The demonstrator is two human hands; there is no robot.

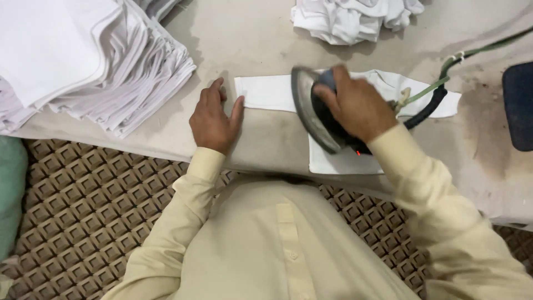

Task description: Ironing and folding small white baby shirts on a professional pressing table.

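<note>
a stained beige padded table (pixel 266 33) fills the view. below it lies a brown lattice floor mat (pixel 83 194).

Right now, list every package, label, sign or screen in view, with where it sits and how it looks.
None in view: no package, label, sign or screen.
The only lit mark is a small red light on the iron, under the right hand.
The left hand rests flat by the white cloth.

Single head view, looking steeply down, close over ironing table (pixel 266 33) edge.
</note>
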